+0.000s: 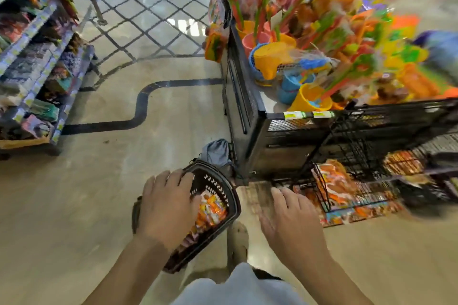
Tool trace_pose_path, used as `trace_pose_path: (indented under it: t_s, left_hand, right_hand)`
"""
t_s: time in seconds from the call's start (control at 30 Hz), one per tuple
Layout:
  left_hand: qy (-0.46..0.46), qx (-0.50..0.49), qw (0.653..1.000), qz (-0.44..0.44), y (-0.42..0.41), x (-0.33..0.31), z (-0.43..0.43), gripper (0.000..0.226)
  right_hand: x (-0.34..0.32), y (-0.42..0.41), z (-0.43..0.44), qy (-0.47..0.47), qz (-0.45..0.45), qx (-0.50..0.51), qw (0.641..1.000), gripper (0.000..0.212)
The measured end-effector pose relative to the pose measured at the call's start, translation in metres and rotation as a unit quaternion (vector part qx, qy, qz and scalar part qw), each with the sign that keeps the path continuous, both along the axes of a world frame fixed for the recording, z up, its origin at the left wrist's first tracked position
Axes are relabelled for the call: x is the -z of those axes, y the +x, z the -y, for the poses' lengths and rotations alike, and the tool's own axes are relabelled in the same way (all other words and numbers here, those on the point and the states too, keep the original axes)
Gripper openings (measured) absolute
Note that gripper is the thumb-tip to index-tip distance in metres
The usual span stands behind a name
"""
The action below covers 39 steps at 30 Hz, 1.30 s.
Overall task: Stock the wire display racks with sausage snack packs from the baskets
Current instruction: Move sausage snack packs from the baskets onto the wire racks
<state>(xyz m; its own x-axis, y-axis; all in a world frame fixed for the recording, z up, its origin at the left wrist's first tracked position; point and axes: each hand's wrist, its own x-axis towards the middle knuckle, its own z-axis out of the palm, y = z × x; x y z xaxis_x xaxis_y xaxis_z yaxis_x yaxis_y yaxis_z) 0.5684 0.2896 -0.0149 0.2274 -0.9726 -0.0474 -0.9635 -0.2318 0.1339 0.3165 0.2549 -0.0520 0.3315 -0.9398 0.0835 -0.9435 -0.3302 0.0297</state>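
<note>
Pale shop floor [99, 193] is spreading under us. Our left hand [166, 205] is reaching down into the basket [223, 181], fingers over the snack packs [213, 208]; we cannot tell whether it is pinching one. Our right hand [292, 215] is hovering spread and empty, nearer the wire rack [352, 146], which is sitting low to our right with some packs in it. The basket's long axis is running away from us, slanting rightward toward that rack.

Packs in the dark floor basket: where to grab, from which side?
Probably from above, through the open top: the basket has walls all round. Grip the topmost sausage packs across their narrow width, since they lie heaped lengthwise. The left hand is over them, so it is nearest.
</note>
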Motion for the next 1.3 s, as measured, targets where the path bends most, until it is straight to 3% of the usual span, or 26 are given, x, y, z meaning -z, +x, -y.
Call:
trace_pose_path:
  t_s: [0.23, 0.4, 0.77, 1.0, 1.3]
  left_hand:
    - [0.047, 0.126, 0.991, 0.012, -0.071, 0.007, -0.031, 0.051]
    - [0.048, 0.207, 0.977, 0.009, -0.144, 0.007, -0.054, 0.052]
    - [0.069, 0.273, 0.959, 0.048, -0.359, 0.003, -0.093, 0.047]
    - [0.087, 0.283, 0.955, 0.031, -0.46, 0.002, -0.086, 0.057]
    - [0.135, 0.248, 0.959, 0.015, -0.543, 0.043, 0.037, 0.064]
  right_hand:
    - [-0.006, -0.071, -0.099, 0.045, -0.039, 0.143, 0.988, 0.068]
    - [-0.007, -0.136, -0.142, 0.009, -0.02, 0.213, 0.977, 0.069]
    - [-0.004, -0.349, -0.201, -0.043, 0.036, 0.293, 0.954, 0.064]
    - [0.011, -0.448, -0.204, 0.039, 0.036, 0.321, 0.946, 0.064]
    - [0.046, -0.514, -0.11, 0.076, 0.04, 0.294, 0.952, 0.06]
